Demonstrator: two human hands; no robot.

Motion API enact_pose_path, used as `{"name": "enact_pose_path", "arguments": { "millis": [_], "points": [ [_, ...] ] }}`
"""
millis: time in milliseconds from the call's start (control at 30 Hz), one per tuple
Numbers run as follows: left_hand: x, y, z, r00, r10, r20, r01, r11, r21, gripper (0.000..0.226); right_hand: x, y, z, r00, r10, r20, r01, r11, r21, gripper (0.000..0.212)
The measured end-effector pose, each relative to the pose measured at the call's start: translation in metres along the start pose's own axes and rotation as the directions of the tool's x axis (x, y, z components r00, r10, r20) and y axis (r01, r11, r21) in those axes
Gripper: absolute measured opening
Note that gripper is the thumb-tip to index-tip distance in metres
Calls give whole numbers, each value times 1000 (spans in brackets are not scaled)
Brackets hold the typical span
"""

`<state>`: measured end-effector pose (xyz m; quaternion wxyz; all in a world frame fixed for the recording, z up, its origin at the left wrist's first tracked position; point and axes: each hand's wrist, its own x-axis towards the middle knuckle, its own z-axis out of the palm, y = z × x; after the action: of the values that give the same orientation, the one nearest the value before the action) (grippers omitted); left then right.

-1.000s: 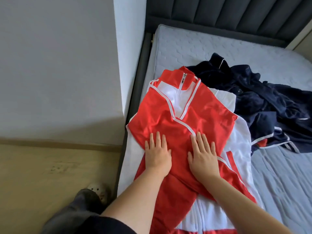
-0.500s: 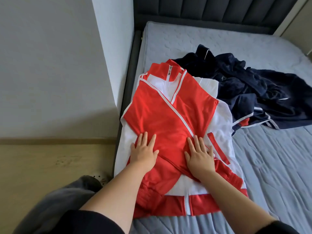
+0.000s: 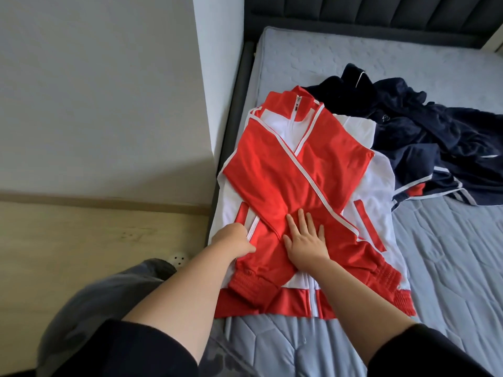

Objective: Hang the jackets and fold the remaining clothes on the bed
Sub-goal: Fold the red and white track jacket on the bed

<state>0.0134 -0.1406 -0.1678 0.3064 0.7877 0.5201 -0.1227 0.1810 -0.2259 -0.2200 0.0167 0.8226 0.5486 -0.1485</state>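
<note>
A red and white track jacket (image 3: 275,170) lies face up on the left side of the grey bed (image 3: 449,273), both red sleeves folded across its chest in an X. My right hand (image 3: 306,240) presses flat on the spot where the sleeves cross. My left hand (image 3: 234,238) is at the left edge of the lower sleeve, its fingers curled under the red fabric beside the white stripe. A heap of dark navy clothes (image 3: 424,142) with white and red trim lies crumpled just right of the jacket's collar.
A white wall corner (image 3: 212,91) stands close to the bed's left edge, with a wooden floor (image 3: 81,240) below it. A pale perforated slipper (image 3: 178,259) shows by my leg. The dark padded headboard (image 3: 353,12) closes the far end.
Both hands slid down the jacket toward its hem. My left hand went from lying flat on the red fabric to curling round the lower sleeve's left edge. The right hand stays flat.
</note>
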Motion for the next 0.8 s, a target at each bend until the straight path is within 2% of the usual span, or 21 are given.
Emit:
{"name": "enact_pose_path", "arguments": {
  "millis": [100, 200, 233, 300, 400, 500, 600, 667, 700, 800],
  "points": [
    [-2, -7, -5, 998, 38, -57, -43, 995, -94, 37, -1, 0, -2, 1000, 11, 10, -11, 1000, 1, 59],
    [-2, -17, -14, 988, 33, -150, -78, 951, -300, 20, -1, -1, -3, 1000, 15, 18, -15, 1000, -6, 59],
    [-4, -20, -14, 986, 29, -166, -81, 945, -318, 16, -2, -2, -4, 1000, 18, 21, -17, 1000, -11, 59],
    [-6, -24, -11, 994, 46, -103, -72, 963, -261, 18, -2, -2, -6, 1000, 17, 20, -17, 1000, -19, 59],
    [-10, -27, -4, 1000, 12, 5, -11, 999, -36, 29, -6, -1, -11, 1000, -21, 9, 21, 999, 31, 60],
    [-11, -26, -6, 999, -44, -18, 46, 992, 118, 24, -22, 6, -10, 991, -86, -102, 92, 994, 57, 60],
    [-14, -20, -8, 997, -48, -56, 57, 983, 174, 21, -42, 12, -6, 982, -90, -168, 101, 993, 60, 58],
    [-17, -12, -6, 988, 23, -151, -1, 989, 146, 24, -49, 12, -7, 975, -85, -207, 112, 986, 124, 54],
    [-17, -8, -4, 973, 91, -214, -60, 987, 146, 35, -50, 12, -10, 965, -75, -252, 119, 979, 165, 50],
    [-18, 10, 6, 863, 361, -354, -273, 922, 273, 68, -50, 20, -27, 895, 11, -447, 100, 969, 225, 36]
  ]
}}
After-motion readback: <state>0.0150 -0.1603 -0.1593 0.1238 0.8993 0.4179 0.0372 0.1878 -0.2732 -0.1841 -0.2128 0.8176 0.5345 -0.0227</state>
